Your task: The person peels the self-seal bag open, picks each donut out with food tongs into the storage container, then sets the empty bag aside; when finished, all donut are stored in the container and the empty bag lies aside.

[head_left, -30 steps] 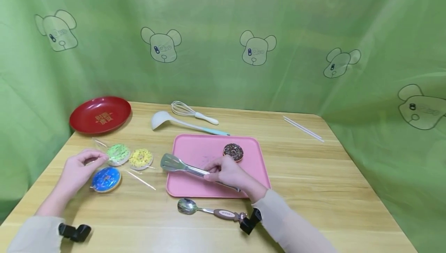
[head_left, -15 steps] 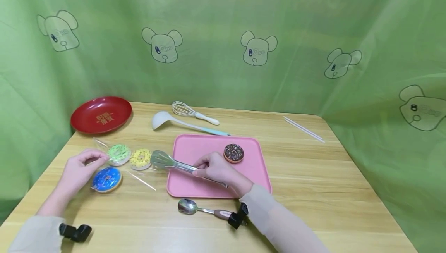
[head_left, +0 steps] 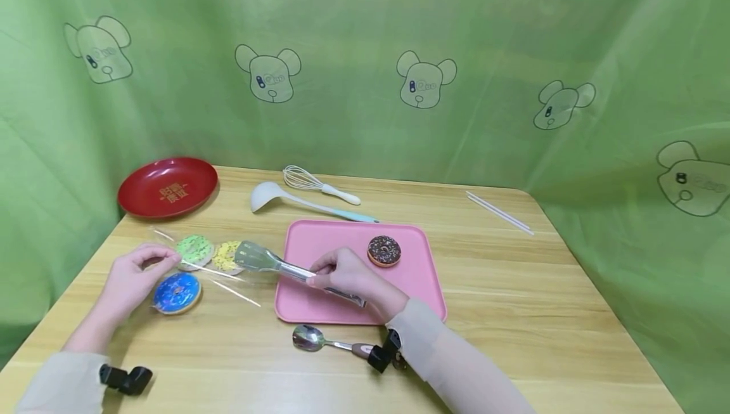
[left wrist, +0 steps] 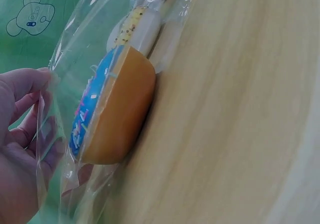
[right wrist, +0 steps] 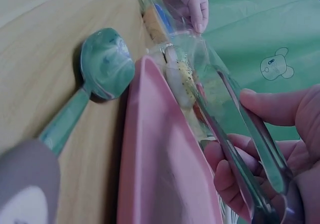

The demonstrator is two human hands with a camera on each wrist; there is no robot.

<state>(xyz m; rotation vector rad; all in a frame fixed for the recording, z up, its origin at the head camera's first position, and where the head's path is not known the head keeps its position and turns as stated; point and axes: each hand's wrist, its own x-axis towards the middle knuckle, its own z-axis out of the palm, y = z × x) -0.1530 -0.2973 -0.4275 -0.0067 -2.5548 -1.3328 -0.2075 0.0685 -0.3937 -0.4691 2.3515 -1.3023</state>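
Note:
My left hand (head_left: 137, 271) pinches the edge of a clear plastic bag (left wrist: 59, 104) at the left of the table. A blue doughnut (head_left: 177, 293), a green doughnut (head_left: 195, 249) and a yellow doughnut (head_left: 225, 255) lie close together there, with clear film about them. Metal tongs (head_left: 293, 271) are held in my right hand (head_left: 350, 274), over the left half of the pink tray (head_left: 319, 233). Their slotted head overlaps the yellow doughnut's right side in the head view. In the right wrist view the two tong arms stand apart. A chocolate doughnut (head_left: 384, 251) rests on the tray.
A red plate (head_left: 171, 208) is at the back left. Behind the tray lie a ladle (head_left: 267, 195) and a whisk (head_left: 339, 194). A spoon (head_left: 308, 338) lies in front of it, partly under my right wrist. Two white sticks (head_left: 499, 212) are at the back right.
My right hand has carried the tongs leftward, from over the tray to the yellow doughnut. The left hand keeps its place, while bright edges of the film now stretch across toward the tongs.

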